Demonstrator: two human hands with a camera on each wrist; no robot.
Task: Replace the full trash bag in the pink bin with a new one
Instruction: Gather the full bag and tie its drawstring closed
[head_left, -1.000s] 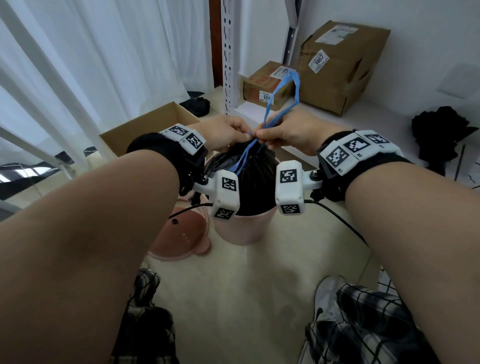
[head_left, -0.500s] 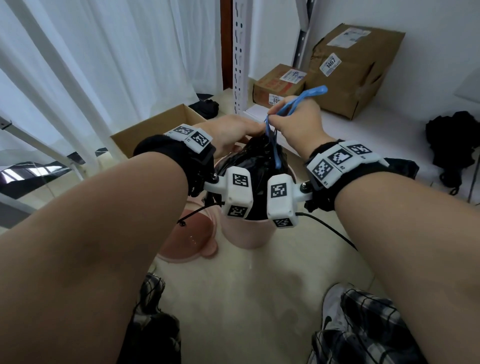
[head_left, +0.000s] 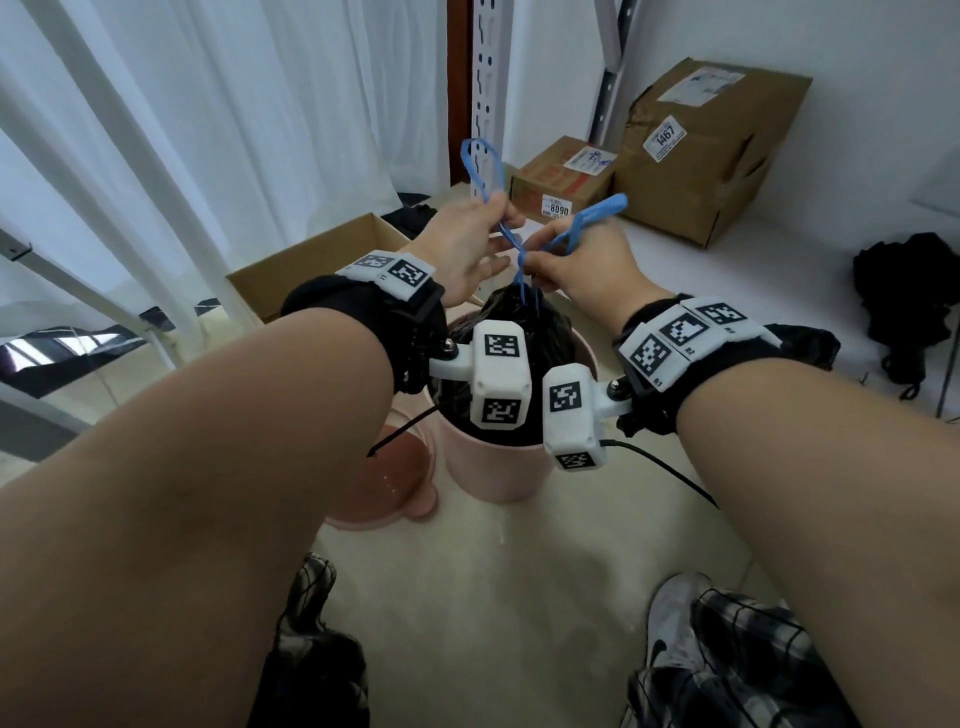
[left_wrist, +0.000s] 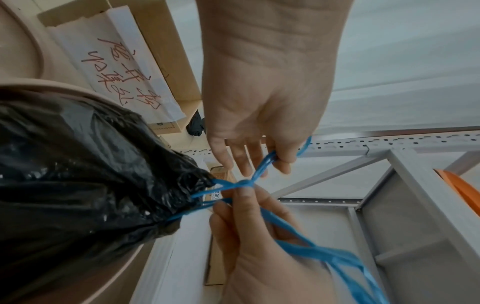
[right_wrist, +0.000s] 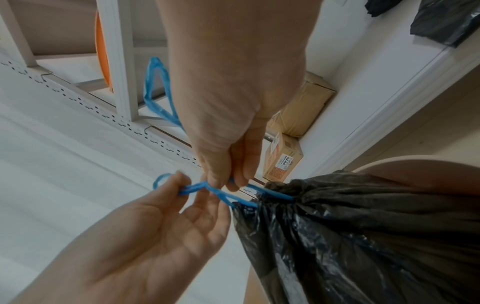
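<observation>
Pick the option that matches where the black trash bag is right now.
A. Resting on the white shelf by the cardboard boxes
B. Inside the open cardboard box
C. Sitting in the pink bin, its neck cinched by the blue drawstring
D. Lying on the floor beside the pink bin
C: the black trash bag sits in the pink bin, and both hands pinch the blue drawstring crossed above its gathered neck.

The wrist cameras (head_left: 501, 382) cover most of the bag (head_left: 506, 306) and the bin (head_left: 493, 470) rim below the hands. The drawstring (left_wrist: 337, 257) blurs and runs off the frame's lower edge by the right hand (left_wrist: 259, 257). The handwriting on the paper (left_wrist: 116, 67) beside the left hand (left_wrist: 265, 98) is unreadable.
</observation>
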